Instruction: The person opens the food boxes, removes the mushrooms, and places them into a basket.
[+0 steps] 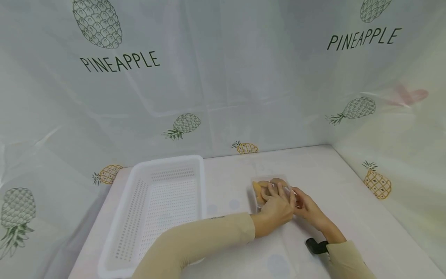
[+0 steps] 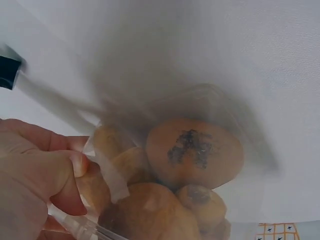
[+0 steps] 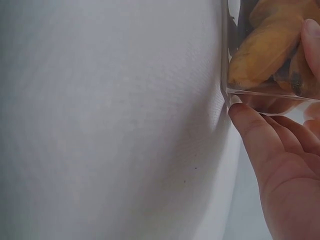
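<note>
A small clear plastic box point(image 1: 256, 179) filled with brown, rounded, bread-like pieces stands on the table, and both hands are at it. My left hand point(image 1: 273, 213) reaches across its near side, fingers over the box and its contents. In the left wrist view, the thumb and fingers pinch clear plastic beside a round bun point(image 2: 195, 150) with a dark speckled top. From the right, my right hand point(image 1: 310, 211) holds the box's side. An orange-brown roll point(image 3: 262, 55) shows through the wall in the right wrist view, with the fingertips against the lower edge.
A large white perforated plastic basket point(image 1: 200, 186) stands at the left of the table point(image 1: 324, 170). A sheet printed with pineapples point(image 1: 223, 77) hangs behind and at the right. A black device point(image 1: 315, 246) sits at the right wrist.
</note>
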Demonstrator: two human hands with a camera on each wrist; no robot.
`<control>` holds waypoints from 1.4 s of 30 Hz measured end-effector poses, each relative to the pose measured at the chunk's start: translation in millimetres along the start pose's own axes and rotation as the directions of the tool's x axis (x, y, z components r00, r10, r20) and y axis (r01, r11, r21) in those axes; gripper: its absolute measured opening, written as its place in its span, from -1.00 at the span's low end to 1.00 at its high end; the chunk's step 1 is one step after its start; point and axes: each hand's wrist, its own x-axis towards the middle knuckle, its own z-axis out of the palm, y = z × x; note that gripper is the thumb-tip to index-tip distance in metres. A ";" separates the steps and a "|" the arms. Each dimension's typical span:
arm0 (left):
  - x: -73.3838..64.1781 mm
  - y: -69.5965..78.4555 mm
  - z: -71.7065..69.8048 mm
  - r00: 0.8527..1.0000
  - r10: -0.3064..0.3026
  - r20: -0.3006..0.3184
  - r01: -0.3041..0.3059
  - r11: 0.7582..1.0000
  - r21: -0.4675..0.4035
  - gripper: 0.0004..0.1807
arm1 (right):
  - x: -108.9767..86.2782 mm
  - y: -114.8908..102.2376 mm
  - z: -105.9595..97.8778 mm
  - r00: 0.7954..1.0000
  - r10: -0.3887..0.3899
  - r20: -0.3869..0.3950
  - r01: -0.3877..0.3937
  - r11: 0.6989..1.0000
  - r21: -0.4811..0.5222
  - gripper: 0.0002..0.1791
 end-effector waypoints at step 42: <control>9.8 -133.9 15.0 0.996 0.087 -0.017 -0.055 0.455 -0.889 -0.54 | 3.4 2.1 1.9 0.998 0.062 -0.020 -0.061 0.996 0.062 -0.19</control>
